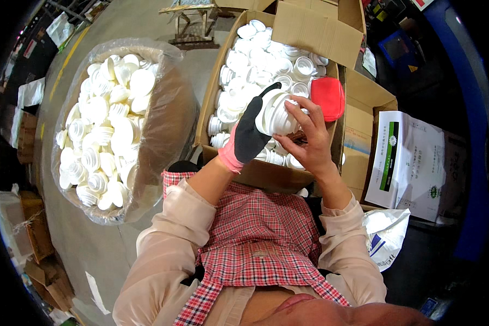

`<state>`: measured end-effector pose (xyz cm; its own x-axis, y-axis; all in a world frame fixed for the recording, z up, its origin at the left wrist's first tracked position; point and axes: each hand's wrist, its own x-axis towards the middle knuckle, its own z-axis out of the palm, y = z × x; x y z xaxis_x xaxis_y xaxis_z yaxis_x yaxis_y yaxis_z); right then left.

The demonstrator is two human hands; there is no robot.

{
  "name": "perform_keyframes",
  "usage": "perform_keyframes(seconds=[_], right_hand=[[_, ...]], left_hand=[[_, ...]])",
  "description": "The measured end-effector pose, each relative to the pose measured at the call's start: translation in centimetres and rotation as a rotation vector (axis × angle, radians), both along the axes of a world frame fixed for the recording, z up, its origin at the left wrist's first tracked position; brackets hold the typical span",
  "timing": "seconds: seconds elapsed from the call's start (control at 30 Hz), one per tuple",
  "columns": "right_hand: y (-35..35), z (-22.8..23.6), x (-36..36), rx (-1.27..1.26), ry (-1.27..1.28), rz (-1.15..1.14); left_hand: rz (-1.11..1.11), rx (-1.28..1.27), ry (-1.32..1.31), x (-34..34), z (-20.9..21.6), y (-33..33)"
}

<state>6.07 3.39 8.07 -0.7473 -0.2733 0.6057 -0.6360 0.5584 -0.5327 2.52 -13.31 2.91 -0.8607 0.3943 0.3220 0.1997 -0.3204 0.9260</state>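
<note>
My left hand [251, 133], in a black and pink work glove, grips a white ridged plastic cap [277, 115] from its left side. With bare fingers bent round the cap's right side, my right hand [312, 138] holds it too. Both hands are over the front part of an open cardboard box [210, 111], full of similar white caps [255, 62]. Part of the held cap is hidden by my fingers, so I cannot tell whether it is one piece or two together.
Left of me stands a large plastic-lined box [165, 103] heaped with cream-white caps [106, 127]. A red pouch [327, 99] lies at the box's right edge. Further right are a white printed carton [413, 163] and a white plastic bag [387, 236]. Behind is a small stand [193, 24].
</note>
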Motion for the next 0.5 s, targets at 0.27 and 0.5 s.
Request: perform_keyframes(seconds=[0.27, 0.5], right_hand=[[-0.81, 0.46, 0.03, 0.05, 0.012, -0.033], [-0.76, 0.49, 0.11, 0.068, -0.003, -0.025]], left_hand=[[0.051, 0.014, 0.159, -0.11, 0.38, -0.36], [-0.026, 0.164, -0.124, 0.42, 0.93, -0.09]])
